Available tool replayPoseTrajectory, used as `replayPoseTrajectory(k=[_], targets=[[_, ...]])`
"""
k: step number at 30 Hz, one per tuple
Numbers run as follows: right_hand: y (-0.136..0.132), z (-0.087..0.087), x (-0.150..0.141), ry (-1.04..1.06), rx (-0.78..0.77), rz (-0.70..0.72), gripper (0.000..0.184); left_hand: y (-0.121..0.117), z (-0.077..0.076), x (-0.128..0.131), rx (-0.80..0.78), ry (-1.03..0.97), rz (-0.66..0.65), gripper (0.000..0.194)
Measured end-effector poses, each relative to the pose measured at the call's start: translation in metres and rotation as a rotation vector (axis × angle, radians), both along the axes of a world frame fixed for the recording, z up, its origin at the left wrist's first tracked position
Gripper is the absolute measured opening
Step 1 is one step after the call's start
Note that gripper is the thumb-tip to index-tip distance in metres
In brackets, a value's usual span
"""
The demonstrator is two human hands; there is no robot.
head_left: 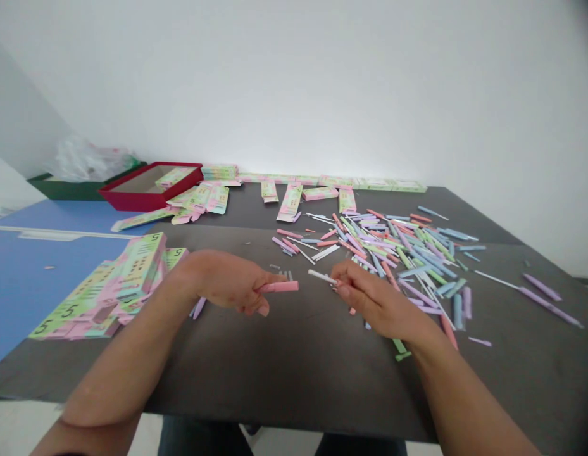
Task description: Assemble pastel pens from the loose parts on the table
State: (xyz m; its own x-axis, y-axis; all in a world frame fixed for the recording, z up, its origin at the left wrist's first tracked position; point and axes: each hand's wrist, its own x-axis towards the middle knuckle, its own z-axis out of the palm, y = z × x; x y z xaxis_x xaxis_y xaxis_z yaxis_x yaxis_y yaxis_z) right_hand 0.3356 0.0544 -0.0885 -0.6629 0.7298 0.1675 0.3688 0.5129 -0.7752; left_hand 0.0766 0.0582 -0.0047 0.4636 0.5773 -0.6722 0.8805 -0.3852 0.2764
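Note:
Over the middle of the dark table, my left hand (231, 282) is closed on a slim pink tube, like a pen barrel (284, 287), which points right. Facing it across a small gap, a thin white rod (319, 276), like a pen refill, sticks out of my right hand (369, 294), its fingers pinched round it. The rod's other end is hidden in the fingers. A few small clear pieces (287, 275) show just behind the pink tube. Beyond and beside my right hand spreads a loose pile of pastel pen-like tubes (407, 253) and white rods (326, 253).
Printed boxes marked 5 (142, 263) are stacked by my left forearm. Flattened or loose boxes (199, 199) lie behind them, near a red tray (137, 199) and a green tray (61, 189) holding a plastic bag (92, 161). More boxes (369, 183) line the wall.

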Motion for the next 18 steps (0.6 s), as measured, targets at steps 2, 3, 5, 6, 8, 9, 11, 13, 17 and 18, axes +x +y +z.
replayPoseTrajectory(k=[2, 3, 5, 6, 8, 9, 11, 13, 17, 18], targets=[[0.004, -0.006, -0.004, 0.161, -0.126, -0.013, 0.027, 0.0, 0.001, 0.0, -0.014, -0.004, 0.008, 0.046], [0.006, -0.009, -0.006, 0.234, -0.192, -0.026, 0.029, 0.0, 0.001, 0.001, -0.022, 0.002, 0.015, 0.045], [0.011, -0.018, -0.013, 0.354, -0.318, -0.057, 0.027, -0.001, 0.002, 0.002, -0.034, 0.016, 0.026, 0.047], [0.013, -0.023, -0.016, 0.411, -0.38, -0.072, 0.024, -0.001, 0.002, 0.002, -0.032, 0.019, 0.028, 0.049], [0.017, -0.033, -0.023, 0.53, -0.497, -0.115, 0.019, -0.001, 0.002, 0.002, -0.019, 0.025, 0.023, 0.053], [0.019, -0.038, -0.027, 0.585, -0.549, -0.136, 0.018, -0.002, 0.001, 0.002, -0.01, 0.028, 0.017, 0.055], [0.021, -0.045, -0.032, 0.662, -0.635, -0.17, 0.016, -0.002, 0.001, 0.002, -0.006, 0.03, 0.009, 0.056], [0.021, -0.049, -0.036, 0.695, -0.697, -0.173, 0.016, -0.003, 0.002, 0.002, -0.009, 0.025, 0.0, 0.056], [0.017, -0.048, -0.04, 0.776, -0.774, -0.1, 0.018, -0.004, 0.003, 0.004, 0.01, 0.025, -0.02, 0.049], [0.016, -0.048, -0.041, 0.796, -0.787, -0.08, 0.019, -0.004, 0.004, 0.005, 0.007, 0.026, -0.016, 0.047]])
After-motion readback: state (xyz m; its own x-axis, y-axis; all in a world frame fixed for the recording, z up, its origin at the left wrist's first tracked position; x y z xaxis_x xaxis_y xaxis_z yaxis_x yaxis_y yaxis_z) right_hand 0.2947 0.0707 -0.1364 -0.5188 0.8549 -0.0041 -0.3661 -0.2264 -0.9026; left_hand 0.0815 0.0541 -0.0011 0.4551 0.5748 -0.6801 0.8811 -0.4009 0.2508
